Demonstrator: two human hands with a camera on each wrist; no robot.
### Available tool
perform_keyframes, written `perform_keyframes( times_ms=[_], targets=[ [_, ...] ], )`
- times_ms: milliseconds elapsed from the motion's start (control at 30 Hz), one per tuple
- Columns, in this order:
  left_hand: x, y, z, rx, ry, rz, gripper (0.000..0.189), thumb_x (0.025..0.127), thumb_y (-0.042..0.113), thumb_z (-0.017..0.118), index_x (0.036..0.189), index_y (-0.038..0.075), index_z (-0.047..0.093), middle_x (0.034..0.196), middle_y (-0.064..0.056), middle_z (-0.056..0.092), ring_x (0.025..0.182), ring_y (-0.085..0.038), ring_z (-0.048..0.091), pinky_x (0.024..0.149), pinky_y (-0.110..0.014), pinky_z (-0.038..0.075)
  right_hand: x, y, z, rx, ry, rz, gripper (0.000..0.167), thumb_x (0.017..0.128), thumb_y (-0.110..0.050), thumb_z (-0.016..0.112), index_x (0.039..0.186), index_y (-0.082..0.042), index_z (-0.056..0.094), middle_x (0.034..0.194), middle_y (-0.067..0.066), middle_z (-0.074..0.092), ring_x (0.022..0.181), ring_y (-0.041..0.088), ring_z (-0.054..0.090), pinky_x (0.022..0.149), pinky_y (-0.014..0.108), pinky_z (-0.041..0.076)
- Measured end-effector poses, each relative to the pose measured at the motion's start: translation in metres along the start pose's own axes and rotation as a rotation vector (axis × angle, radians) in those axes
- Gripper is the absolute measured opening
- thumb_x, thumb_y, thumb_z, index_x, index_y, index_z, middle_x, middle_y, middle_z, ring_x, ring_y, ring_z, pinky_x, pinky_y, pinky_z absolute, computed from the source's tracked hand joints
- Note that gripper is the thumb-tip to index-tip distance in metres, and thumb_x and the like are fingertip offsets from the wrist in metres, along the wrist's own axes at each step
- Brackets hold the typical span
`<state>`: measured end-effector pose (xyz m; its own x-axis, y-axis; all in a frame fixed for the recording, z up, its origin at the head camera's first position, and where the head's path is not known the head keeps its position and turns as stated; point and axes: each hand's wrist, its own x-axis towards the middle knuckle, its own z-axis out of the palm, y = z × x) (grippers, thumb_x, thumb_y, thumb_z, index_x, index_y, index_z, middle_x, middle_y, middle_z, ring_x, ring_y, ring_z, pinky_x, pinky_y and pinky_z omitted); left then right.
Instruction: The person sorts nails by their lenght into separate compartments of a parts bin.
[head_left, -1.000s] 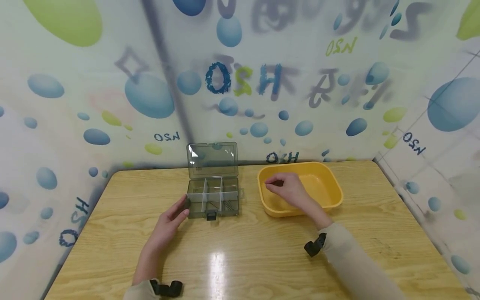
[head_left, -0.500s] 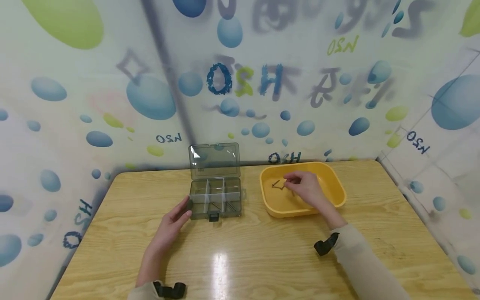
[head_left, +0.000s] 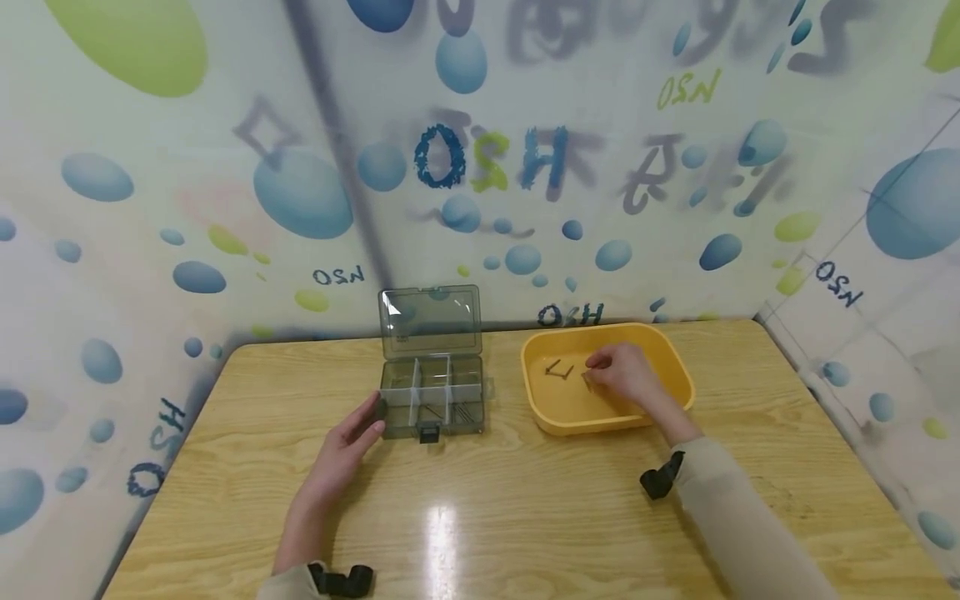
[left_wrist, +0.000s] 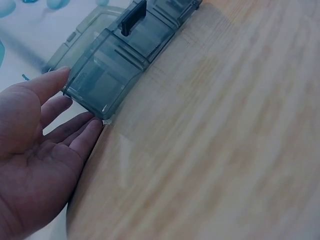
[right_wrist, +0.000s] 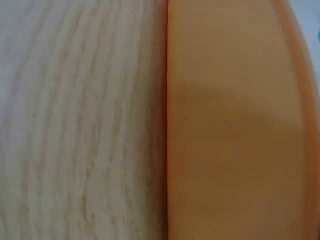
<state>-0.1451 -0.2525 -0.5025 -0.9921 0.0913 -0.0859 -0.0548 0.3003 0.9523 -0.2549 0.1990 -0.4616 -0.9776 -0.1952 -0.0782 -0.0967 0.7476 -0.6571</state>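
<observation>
My left hand [head_left: 337, 454] rests against the left side of a see-through grey divided box [head_left: 431, 396], whose lid stands raised. In the left wrist view, loosely extended fingers [left_wrist: 86, 135] touch the end wall of the box [left_wrist: 100, 80]. Over the yellow tray [head_left: 555, 425], my right hand [head_left: 626, 375] has its fingers bent down and brought near the thumb. A thin brown piece [head_left: 587, 381], like a screw or nail, shows at its fingertips; I cannot tell whether it is pinched. Similar thin pieces [head_left: 555, 369] lie left of it. The right wrist view shows no hand.
Several thin metal pieces [head_left: 462, 412] lie in the box's front compartments, behind a dark latch [head_left: 428, 432]. Both containers stand near the back of the wooden table [head_left: 510, 517], close to a patterned backdrop [head_left: 517, 208].
My right hand has moved rightward within the yellow tray, uncovering thin brown pieces on the tray floor. My left hand has stayed at the box.
</observation>
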Motion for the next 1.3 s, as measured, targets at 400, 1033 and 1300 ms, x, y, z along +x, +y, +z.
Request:
perform_keyframes(
  times_ms=[400,1033,1300],
  targets=[
    [0.000,0.002,0.001,-0.005,-0.011,-0.005,0.062,0.108,0.029,0.057,0.161,0.007,0.033,0.165,-0.014,0.029,0.150,-0.029,0.028,0.099,-0.004,0.033,0.007,0.010,0.002,0.035,-0.096,0.048,0.021,0.088,-0.009,0.080,0.104,0.003,0.075,0.091,0.009,0.072,0.080,0.021,0.063,0.073,0.032,0.055],
    [-0.002,0.001,-0.002,0.017,-0.015,-0.034,0.063,0.107,0.032,0.057,0.162,0.009,0.032,0.166,-0.013,0.028,0.152,-0.029,0.027,0.098,-0.004,0.032,0.011,0.008,0.009,-0.094,-0.090,-0.010,0.011,0.087,-0.004,0.075,0.097,0.001,0.076,0.091,0.009,0.071,0.080,0.021,0.061,0.076,0.037,0.055],
    [0.000,-0.001,-0.001,0.003,-0.008,-0.022,0.063,0.108,0.029,0.057,0.161,0.007,0.032,0.165,-0.016,0.029,0.151,-0.031,0.028,0.098,-0.005,0.034,0.006,0.005,0.007,-0.102,-0.097,-0.038,0.010,0.085,-0.003,0.074,0.095,0.000,0.077,0.090,0.008,0.072,0.080,0.022,0.062,0.076,0.038,0.056]
  ],
)
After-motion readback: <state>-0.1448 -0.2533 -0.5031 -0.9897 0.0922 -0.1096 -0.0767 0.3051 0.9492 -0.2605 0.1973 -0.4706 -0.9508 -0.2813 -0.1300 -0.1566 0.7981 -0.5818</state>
